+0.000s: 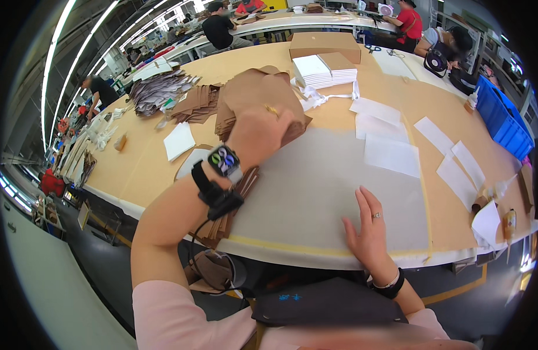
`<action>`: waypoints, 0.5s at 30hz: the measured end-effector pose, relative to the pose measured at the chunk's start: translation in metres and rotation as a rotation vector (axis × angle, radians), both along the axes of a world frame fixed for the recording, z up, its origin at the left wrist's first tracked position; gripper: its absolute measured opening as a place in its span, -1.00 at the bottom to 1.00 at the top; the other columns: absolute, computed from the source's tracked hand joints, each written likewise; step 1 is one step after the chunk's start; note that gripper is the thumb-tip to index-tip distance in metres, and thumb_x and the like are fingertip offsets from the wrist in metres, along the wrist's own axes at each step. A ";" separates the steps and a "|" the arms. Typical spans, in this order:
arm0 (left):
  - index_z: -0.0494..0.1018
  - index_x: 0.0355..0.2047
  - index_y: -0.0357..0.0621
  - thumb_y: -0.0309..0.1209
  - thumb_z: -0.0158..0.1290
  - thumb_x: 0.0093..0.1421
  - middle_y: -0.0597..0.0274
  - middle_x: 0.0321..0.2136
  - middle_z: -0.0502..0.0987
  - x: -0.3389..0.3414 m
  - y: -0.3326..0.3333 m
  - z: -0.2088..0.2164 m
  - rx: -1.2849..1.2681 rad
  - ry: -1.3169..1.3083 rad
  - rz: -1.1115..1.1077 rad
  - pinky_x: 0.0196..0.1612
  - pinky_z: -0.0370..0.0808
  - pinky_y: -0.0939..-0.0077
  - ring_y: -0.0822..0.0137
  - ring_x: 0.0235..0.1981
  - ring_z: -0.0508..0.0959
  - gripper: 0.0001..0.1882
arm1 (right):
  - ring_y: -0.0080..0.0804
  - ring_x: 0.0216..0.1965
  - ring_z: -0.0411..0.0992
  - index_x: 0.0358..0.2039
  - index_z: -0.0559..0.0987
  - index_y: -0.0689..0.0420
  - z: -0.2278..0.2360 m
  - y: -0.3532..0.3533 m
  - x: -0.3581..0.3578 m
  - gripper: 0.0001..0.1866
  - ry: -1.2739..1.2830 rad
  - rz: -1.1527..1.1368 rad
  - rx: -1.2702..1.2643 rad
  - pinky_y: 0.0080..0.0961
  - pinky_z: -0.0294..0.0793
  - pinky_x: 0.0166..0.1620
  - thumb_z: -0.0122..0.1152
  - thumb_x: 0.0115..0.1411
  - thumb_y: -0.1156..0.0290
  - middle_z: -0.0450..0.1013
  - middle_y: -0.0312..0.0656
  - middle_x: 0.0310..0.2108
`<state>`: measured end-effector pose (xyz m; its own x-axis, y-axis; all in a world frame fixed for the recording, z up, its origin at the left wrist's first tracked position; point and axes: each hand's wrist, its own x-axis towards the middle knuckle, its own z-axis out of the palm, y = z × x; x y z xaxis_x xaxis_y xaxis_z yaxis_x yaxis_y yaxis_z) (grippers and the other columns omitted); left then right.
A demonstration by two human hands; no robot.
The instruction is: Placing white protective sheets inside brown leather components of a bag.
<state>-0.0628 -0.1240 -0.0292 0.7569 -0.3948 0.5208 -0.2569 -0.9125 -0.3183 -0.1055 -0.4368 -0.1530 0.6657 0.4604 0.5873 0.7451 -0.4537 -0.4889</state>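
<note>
My left hand (260, 135) reaches across to a tall stack of brown pieces, which look like leather or paper (254, 87). Its fingers bend down at the stack's near right edge, closed on a brown piece (294, 132); the fingertips are hidden. My right hand (367, 233) is open and holds nothing, its fingers stretched over the grey work mat (315, 192) near the front edge. More brown pieces (219, 224) lie partly under my left forearm. White sheets (391, 153) rest at the mat's far right corner.
Behind the mat are a white stack (315, 71) and a brown carton (325, 46). Brown pieces (196, 104) and greyish bundles (158, 90) lie left. Loose white strips (456, 169), a glue bottle (509, 224) and a blue crate (502, 116) are right. Other people work farther off.
</note>
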 end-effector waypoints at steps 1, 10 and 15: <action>0.45 -0.31 -0.11 -0.46 0.06 0.13 0.09 -0.48 0.53 -0.018 -0.022 -0.009 -0.014 0.043 -0.079 -0.44 0.51 0.24 0.08 -0.46 0.59 -0.90 | 0.14 0.24 0.31 0.28 0.33 0.26 0.005 -0.002 -0.003 -0.25 -0.068 -0.012 -0.004 -0.10 0.37 0.23 0.41 0.08 0.55 0.29 0.12 0.25; 0.52 -0.24 -0.12 -0.44 0.11 0.14 0.20 -0.25 0.64 -0.124 -0.095 -0.089 -0.326 0.407 -0.514 -0.17 0.59 0.33 0.20 -0.23 0.64 -0.83 | -0.02 0.26 0.33 0.03 0.57 0.15 0.015 -0.013 -0.012 -0.52 -0.108 0.177 -0.206 -0.06 0.38 0.22 0.40 0.03 0.51 0.42 -0.08 0.16; 0.47 0.08 -0.11 -0.20 0.10 0.31 0.00 0.13 0.49 -0.116 -0.085 -0.093 -0.663 0.654 -0.261 0.21 0.38 0.19 0.04 0.16 0.47 -0.60 | -0.11 0.11 0.46 -0.27 0.65 0.20 -0.002 -0.017 -0.016 -0.76 -0.149 0.219 -0.188 -0.16 0.48 0.13 0.31 -0.02 0.59 0.54 -0.12 -0.06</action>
